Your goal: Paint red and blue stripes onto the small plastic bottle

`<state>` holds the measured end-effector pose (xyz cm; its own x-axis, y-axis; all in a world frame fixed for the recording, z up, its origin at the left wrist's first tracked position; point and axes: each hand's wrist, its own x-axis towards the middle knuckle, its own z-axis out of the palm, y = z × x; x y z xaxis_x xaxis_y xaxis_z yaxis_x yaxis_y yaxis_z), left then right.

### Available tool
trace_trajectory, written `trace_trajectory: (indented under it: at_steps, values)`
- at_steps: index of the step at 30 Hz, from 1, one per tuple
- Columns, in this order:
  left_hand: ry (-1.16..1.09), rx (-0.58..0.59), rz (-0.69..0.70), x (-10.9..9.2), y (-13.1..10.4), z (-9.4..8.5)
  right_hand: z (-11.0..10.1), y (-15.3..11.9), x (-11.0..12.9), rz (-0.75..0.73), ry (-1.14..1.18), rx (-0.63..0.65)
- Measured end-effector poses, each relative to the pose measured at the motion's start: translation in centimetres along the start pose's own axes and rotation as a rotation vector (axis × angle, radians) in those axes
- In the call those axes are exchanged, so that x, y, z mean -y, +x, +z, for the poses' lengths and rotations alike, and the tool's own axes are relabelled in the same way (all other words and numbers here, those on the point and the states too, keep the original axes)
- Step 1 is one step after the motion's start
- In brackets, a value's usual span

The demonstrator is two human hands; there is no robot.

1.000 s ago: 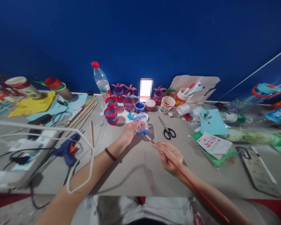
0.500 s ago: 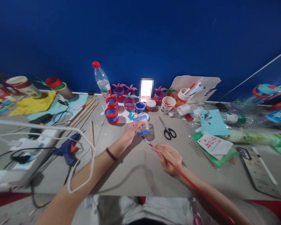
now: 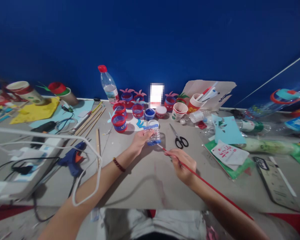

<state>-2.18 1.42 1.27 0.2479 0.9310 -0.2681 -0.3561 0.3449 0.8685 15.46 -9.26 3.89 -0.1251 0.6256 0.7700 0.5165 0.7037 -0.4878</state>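
Note:
My left hand [image 3: 140, 140] is closed on a short clear plastic bottle piece [image 3: 155, 134], ribbed and tilted, with blue paint along its upper and lower edges. In my right hand [image 3: 182, 165] is a long red-handled paintbrush [image 3: 210, 184], pinched near its ferrule. The brush tip meets the blue lower edge of the bottle piece. Just behind stand an opened jar of blue paint [image 3: 149, 114] and a lidded jar [image 3: 161, 112]. A white lid [image 3: 153, 123] lies partly hidden behind the bottle piece. Red-and-blue painted cups [image 3: 119, 124] stand to the left of the jars.
Black scissors [image 3: 180, 142] lie right of the bottle piece. A paper cup [image 3: 179, 111] and clear bottles [image 3: 196, 117] stand or lie behind them. At left are a glue gun [image 3: 76, 158], a power strip [image 3: 37, 166] and a looping white cable [image 3: 99, 173]. A phone [image 3: 275, 183] lies at right.
The brush tip has moved right along the lower edge of the bottle piece, and my right hand has shifted slightly right. My left hand keeps its hold, almost in place.

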Motion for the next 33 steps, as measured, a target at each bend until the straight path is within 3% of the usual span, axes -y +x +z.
trace_trajectory:
  at_steps: [12,23,28,33]
  values:
    - [0.039,0.018,0.008,0.4,0.2,-0.3,-0.3,-0.3,-0.5,0.158,0.008,0.009]
    - [0.052,-0.009,0.014,0.2,0.0,-0.1,-0.5,0.3,-0.3,0.187,-0.034,-0.073]
    - [0.02,0.006,-0.007,-0.1,-0.2,0.0,-0.8,-0.7,-0.7,0.109,0.017,-0.118]
    - [0.003,0.024,-0.005,-0.1,-0.1,-0.1,-0.3,-1.1,-0.9,-0.019,0.014,-0.053]
